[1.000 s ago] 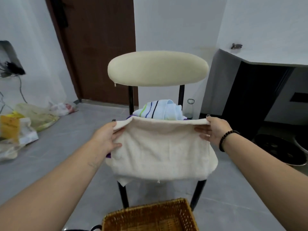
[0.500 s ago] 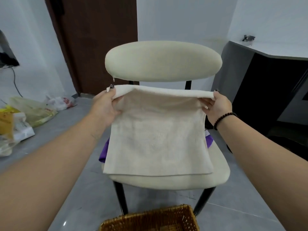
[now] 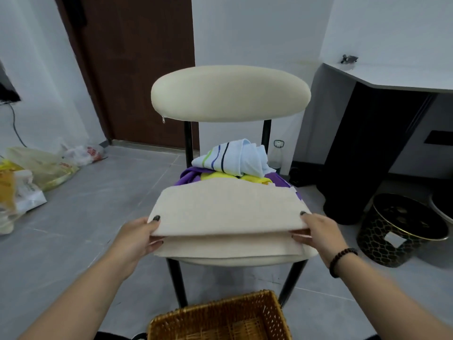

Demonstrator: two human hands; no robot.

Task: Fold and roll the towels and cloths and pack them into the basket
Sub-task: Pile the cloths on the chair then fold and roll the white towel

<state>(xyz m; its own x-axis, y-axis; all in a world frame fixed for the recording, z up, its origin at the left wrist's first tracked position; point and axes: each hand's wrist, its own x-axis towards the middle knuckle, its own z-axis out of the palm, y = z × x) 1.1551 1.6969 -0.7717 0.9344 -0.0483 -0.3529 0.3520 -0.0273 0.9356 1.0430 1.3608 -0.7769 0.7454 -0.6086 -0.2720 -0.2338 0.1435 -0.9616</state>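
We hold a folded cream towel (image 3: 228,212) on the chair seat (image 3: 245,260), one hand at each near corner.

On the floor to our far left lie plastic bags (image 3: 36,168). Our left hand (image 3: 137,239) pinches the towel's upper layer at its left near corner, thumb on top and fingers underneath. The towel lies doubled over on the front of the seat, its top fold lifted slightly above the lower layer. Behind it on the seat sit a purple and yellow cloth (image 3: 213,176) and, on top of that, a crumpled light blue striped towel (image 3: 232,157). Below, near us on the floor, stands the wicker basket (image 3: 220,317). Our right hand (image 3: 321,231), a bead bracelet (image 3: 342,261) at the wrist, pinches the right near corner the same way. Farther right stands a black patterned stool (image 3: 402,229).
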